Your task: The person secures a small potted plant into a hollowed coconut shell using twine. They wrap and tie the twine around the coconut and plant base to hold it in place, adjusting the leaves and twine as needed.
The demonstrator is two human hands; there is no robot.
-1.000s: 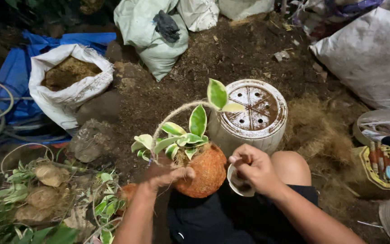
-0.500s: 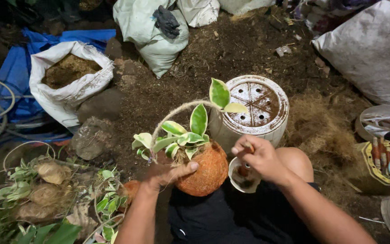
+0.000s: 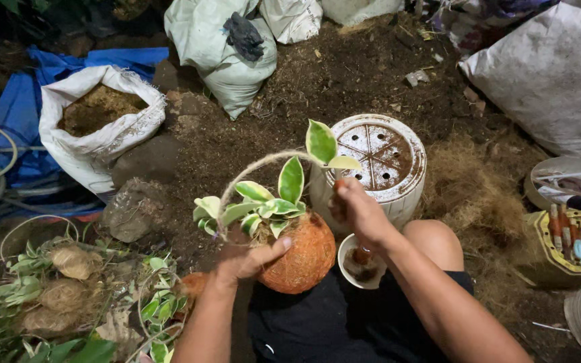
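Now your left hand cups the orange moss ball at centre frame; your right hand pinches thread tight, so wrapping looks underway: next, guide it round.

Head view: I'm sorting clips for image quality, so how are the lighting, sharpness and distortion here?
Head view: light falls brightest on the middle, over the round orange-brown fibre-wrapped plant ball and the upturned white plastic pot; the left edge and top-left corner sink into deep shadow; both hands, left and right, look sharp, without motion blur; no strong glare; the wide lens bends the frame's edges a little.
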